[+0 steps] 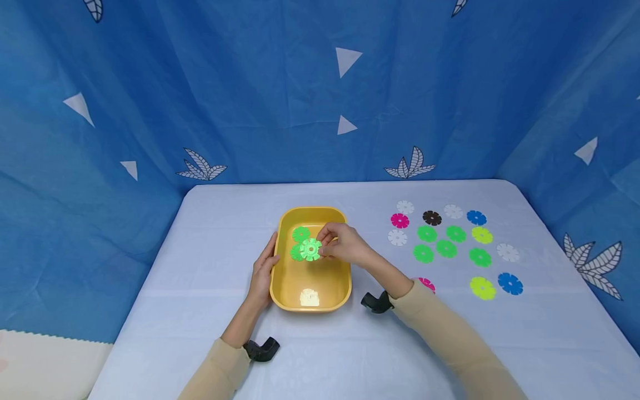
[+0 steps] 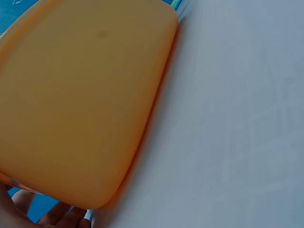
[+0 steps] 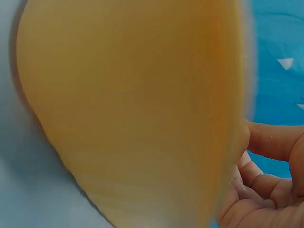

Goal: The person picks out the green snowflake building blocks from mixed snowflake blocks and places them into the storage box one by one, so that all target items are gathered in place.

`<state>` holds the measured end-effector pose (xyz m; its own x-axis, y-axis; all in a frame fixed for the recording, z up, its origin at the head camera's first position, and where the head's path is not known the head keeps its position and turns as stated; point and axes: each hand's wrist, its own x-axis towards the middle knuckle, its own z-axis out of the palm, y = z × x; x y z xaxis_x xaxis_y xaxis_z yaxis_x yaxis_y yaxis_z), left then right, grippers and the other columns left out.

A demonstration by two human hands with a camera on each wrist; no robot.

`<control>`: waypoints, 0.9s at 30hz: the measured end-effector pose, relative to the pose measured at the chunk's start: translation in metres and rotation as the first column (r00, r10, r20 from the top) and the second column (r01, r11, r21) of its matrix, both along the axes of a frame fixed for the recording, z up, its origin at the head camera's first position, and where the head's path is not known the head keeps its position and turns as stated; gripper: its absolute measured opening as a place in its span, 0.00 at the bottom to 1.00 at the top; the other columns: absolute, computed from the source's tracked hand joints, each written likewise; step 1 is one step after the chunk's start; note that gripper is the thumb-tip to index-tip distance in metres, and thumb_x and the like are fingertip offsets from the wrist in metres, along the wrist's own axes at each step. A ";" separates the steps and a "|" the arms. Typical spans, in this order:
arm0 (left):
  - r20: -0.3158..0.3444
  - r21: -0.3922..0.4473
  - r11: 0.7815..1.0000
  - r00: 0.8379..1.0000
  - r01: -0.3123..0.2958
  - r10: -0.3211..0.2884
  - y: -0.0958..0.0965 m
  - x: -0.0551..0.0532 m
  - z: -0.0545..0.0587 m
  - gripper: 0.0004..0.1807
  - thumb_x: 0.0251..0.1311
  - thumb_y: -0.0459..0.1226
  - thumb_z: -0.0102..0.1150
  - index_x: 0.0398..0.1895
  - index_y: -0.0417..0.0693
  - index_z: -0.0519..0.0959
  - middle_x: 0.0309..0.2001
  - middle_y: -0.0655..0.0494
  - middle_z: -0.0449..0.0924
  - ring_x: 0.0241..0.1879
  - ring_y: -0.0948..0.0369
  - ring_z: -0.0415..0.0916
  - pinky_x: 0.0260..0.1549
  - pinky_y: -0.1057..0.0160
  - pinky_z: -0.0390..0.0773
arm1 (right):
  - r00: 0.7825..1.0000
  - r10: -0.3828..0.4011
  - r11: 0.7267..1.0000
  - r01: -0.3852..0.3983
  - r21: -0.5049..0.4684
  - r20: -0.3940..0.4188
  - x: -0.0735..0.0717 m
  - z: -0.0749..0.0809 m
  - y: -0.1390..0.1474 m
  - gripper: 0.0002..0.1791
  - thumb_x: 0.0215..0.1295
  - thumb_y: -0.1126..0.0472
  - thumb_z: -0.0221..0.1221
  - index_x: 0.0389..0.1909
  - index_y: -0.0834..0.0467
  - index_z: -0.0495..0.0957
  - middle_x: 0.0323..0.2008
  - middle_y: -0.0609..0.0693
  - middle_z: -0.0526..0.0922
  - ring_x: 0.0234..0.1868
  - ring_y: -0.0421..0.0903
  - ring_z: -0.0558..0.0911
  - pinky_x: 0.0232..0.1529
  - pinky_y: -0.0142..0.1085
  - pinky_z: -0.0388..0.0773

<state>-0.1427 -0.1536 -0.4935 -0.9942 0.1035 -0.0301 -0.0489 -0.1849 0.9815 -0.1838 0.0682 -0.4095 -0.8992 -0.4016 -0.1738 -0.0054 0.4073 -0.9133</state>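
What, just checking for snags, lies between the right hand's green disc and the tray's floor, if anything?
The right hand holds the green disc over the open yellow tray; no barrier shows. In the head view it partly hides a second green disc lying there, which it might land on.

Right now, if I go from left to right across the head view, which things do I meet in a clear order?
Left hand, tub, upper pink disc, black disc, upper blue disc, lower blue disc.
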 end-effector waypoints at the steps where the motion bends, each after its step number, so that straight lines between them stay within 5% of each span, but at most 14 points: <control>1: 0.003 0.004 1.000 1.000 0.000 0.000 0.000 0.000 0.000 0.32 0.73 0.34 0.34 0.79 0.54 0.48 0.80 0.59 0.41 0.78 0.60 0.36 0.76 0.55 0.45 | 1.000 0.011 1.000 -0.011 0.006 -0.002 0.000 -0.002 -0.004 0.10 0.58 0.73 0.64 0.40 0.65 0.76 0.31 0.55 0.76 0.32 0.56 0.84 0.36 0.41 0.86; 7: -0.003 0.016 1.000 1.000 0.006 -0.005 -0.001 0.000 0.001 0.32 0.73 0.33 0.34 0.79 0.54 0.48 0.79 0.60 0.41 0.78 0.61 0.37 0.76 0.54 0.44 | 0.996 0.081 0.996 -0.079 0.051 -0.031 -0.002 -0.015 -0.018 0.08 0.58 0.72 0.64 0.38 0.64 0.77 0.29 0.54 0.77 0.25 0.45 0.80 0.29 0.32 0.82; 18: -0.005 0.014 1.000 1.000 0.011 -0.011 0.000 0.000 0.002 0.32 0.73 0.33 0.34 0.79 0.55 0.48 0.79 0.61 0.41 0.78 0.62 0.36 0.76 0.55 0.43 | 0.991 0.116 0.986 -0.123 0.115 0.064 -0.008 -0.037 -0.031 0.07 0.57 0.74 0.63 0.35 0.65 0.77 0.23 0.52 0.79 0.24 0.45 0.85 0.26 0.33 0.82; 27: -0.004 0.009 1.000 1.000 0.007 -0.007 -0.001 0.000 0.000 0.32 0.73 0.33 0.34 0.79 0.56 0.48 0.79 0.61 0.41 0.78 0.61 0.36 0.76 0.55 0.44 | 0.983 0.132 0.983 -0.146 0.110 0.125 -0.007 -0.041 -0.035 0.06 0.57 0.75 0.63 0.34 0.66 0.78 0.22 0.54 0.79 0.23 0.46 0.85 0.25 0.32 0.82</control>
<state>-0.1424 -0.1545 -0.4932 -0.9935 0.1107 -0.0249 -0.0462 -0.1937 0.9800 -0.1904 0.0334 -0.4502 -0.8069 -0.4914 -0.3278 0.0341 0.5152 -0.8564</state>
